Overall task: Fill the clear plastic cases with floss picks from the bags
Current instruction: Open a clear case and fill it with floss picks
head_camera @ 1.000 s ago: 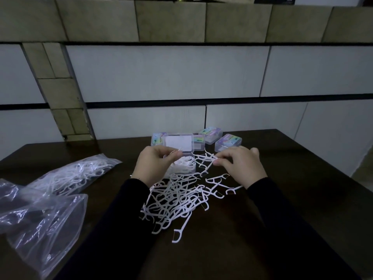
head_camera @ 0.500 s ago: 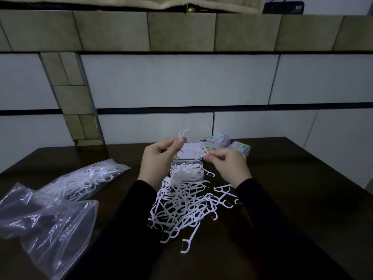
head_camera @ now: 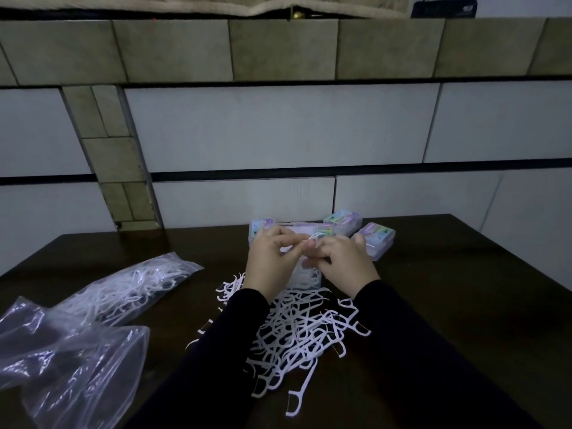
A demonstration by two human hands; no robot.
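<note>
A loose heap of white floss picks (head_camera: 297, 332) lies on the dark table in front of me. Beyond it stands an open clear case (head_camera: 305, 278) stuffed with picks, mostly hidden by my hands. My left hand (head_camera: 269, 264) and my right hand (head_camera: 343, 263) meet just above the case, both pinching a few white floss picks (head_camera: 312, 241) between fingertips. A clear bag (head_camera: 130, 289) with picks inside lies at the left.
Closed cases with colourful labels stand behind my hands, one at the right (head_camera: 376, 241), one behind it (head_camera: 342, 221) and one at the left (head_camera: 258, 227). A crumpled bag with nothing visible inside (head_camera: 62, 363) lies at the near left. A tiled wall rises just behind the table's far edge.
My hands have come closer together and sunk over the open case with the picks. The camera has tilted slightly, so the table sits lower in view.
</note>
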